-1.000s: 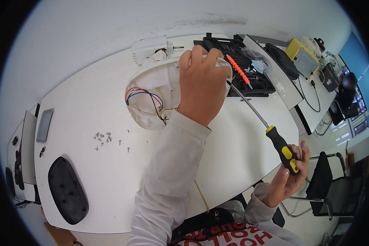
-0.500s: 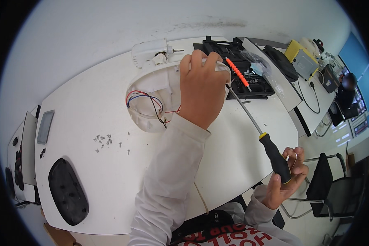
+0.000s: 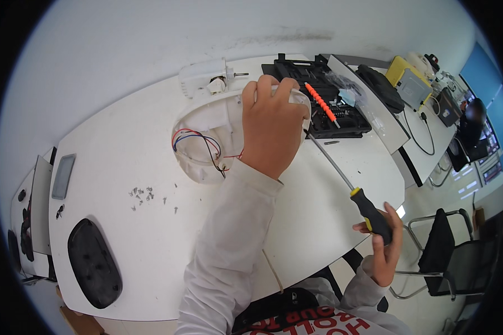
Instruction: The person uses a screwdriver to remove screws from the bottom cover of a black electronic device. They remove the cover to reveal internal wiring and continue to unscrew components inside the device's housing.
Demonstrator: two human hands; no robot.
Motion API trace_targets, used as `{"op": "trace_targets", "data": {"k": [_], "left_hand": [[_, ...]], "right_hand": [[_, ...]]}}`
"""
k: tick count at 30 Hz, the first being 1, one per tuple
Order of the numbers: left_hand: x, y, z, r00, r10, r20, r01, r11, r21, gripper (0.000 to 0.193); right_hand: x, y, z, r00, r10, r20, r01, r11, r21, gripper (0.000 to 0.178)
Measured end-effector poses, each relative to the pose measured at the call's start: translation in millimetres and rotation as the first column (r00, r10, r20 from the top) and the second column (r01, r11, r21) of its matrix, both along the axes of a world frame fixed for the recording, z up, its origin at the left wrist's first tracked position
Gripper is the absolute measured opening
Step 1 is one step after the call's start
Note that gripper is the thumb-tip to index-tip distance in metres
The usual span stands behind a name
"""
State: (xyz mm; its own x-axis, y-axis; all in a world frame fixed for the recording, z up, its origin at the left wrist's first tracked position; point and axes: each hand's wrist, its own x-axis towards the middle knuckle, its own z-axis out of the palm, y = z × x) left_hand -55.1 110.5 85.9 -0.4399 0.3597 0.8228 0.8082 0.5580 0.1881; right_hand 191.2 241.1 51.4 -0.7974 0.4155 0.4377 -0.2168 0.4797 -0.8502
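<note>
My left hand is closed over the far right edge of a white plastic housing, its fingers hooked on the rim. Red, blue and black wires loop inside the housing's open left part. My right hand is closed on the black-and-yellow handle of a long screwdriver. The shaft slants up and left, and its tip meets the right end of the housing close to my left fingers. My left hand partly hides the housing's interior and right end.
Several small screws lie left of the housing. A white motor unit and an open black tool case with an orange flexible shaft lie behind. A black oval base and a grey tray are at the left.
The fingers of my right hand have shifted around the screwdriver handle, and the handle has moved slightly left. My left hand still grips the housing, which looks almost unmoved.
</note>
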Motion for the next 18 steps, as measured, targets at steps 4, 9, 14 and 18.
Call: {"op": "trace_targets", "data": {"k": [4, 9, 14, 18], "left_hand": [[2, -2, 3, 1.000, 0.002, -0.031, -0.002, 1.000, 0.010, 0.011], [4, 1, 2, 0.998, 0.030, -0.056, -0.031, 0.999, -0.012, 0.009], [5, 6, 3, 0.995, 0.075, -0.070, -0.078, 0.996, -0.036, 0.008], [7, 7, 2, 0.992, 0.111, -0.054, -0.113, 0.993, -0.033, 0.010]], "right_hand": [[-1, 7, -9, 0.980, -0.138, -0.144, 0.127, 0.989, -0.082, 0.060], [-21, 22, -25, 0.928, -0.266, -0.262, 0.174, 0.929, -0.327, 0.057], [-42, 31, -59, 0.926, -0.272, -0.260, 0.098, 0.841, -0.533, 0.047], [-49, 30, -62, 0.924, -0.306, -0.230, 0.103, 0.777, -0.620, 0.043]]}}
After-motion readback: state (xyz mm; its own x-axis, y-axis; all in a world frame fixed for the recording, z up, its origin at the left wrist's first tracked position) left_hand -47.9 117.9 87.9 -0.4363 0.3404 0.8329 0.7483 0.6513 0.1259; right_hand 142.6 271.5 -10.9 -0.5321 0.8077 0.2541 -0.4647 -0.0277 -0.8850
